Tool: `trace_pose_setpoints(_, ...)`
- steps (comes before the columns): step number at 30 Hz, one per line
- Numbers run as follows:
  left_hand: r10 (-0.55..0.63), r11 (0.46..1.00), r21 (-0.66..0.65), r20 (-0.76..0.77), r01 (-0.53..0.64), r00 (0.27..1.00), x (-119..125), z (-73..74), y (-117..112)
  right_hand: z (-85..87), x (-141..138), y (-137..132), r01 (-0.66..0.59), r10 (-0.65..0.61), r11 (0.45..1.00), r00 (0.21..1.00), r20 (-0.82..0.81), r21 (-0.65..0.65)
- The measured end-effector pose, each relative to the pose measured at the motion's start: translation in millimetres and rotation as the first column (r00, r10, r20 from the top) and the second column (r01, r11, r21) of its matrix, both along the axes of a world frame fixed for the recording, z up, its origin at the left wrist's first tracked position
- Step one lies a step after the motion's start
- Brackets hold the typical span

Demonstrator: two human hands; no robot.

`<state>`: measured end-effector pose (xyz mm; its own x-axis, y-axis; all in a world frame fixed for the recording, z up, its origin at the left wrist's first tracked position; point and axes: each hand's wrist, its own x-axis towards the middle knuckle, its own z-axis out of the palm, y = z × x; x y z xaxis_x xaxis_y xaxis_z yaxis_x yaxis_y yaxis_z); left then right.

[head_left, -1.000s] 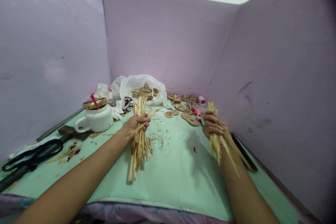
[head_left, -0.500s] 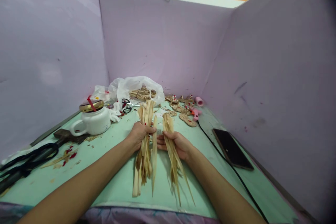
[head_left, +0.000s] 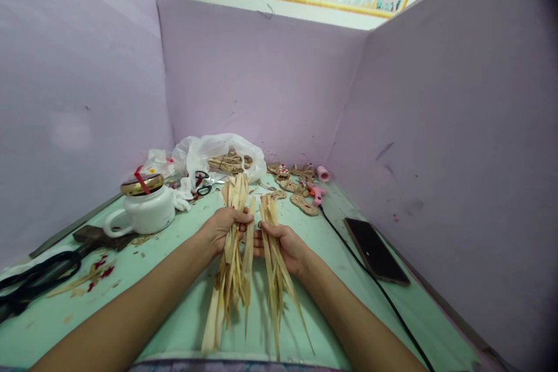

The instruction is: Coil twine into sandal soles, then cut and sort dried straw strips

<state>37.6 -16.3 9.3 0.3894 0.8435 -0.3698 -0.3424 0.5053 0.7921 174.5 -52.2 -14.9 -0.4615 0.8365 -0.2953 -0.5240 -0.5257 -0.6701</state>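
Over the middle of the table, my left hand [head_left: 221, 229] is closed around a thick bundle of pale dried corn husk strips [head_left: 234, 270]. One narrow strip stands slightly apart at its right side, by the left thumb. My right hand [head_left: 285, 244] grips a thinner bunch of husk strips [head_left: 274, 279], its thumb across the front and some fingers reaching toward the left bundle. Both bunches hang with loose ends fanning down toward the table's front edge. The fingers behind the strips are partly hidden.
At left stand a white mug-shaped jar [head_left: 150, 209] and black-handled shears [head_left: 39, 279]. A plastic bag [head_left: 233, 142] of husks, small scissors [head_left: 204, 183], woven soles [head_left: 304, 204] and a pink glue gun [head_left: 318, 193] lie behind. A phone [head_left: 377, 253] and black cord are at right.
The view has shifted, so the scene sits further left and a little lower. Both hands keep their bundles; the lower ends of the left bundle have swung left and spread.
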Motion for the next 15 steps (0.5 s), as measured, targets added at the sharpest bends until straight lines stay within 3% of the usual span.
trace_pose_setpoints(5, 0.048, 0.996, -0.065, -0.072, -0.053, 0.996, 9, -5.7, -6, -2.1, 0, 2, 0.013, -0.012, 1.0, 1.0, 0.013, -0.005)
trace_pose_setpoints(10, 0.157, 0.988, 0.033, -0.128, -0.154, 0.979, 18, -12.2, -15, -11.7, 4, 6, 0.017, -0.017, 0.999, 1.0, -0.005, -0.048)
trace_pose_setpoints(15, 0.141, 0.987, 0.102, -0.135, -0.128, 0.981, 18, -17.0, -13, -17.0, 6, 8, 0.051, -0.05, 0.997, 0.998, 0.024, -0.051)
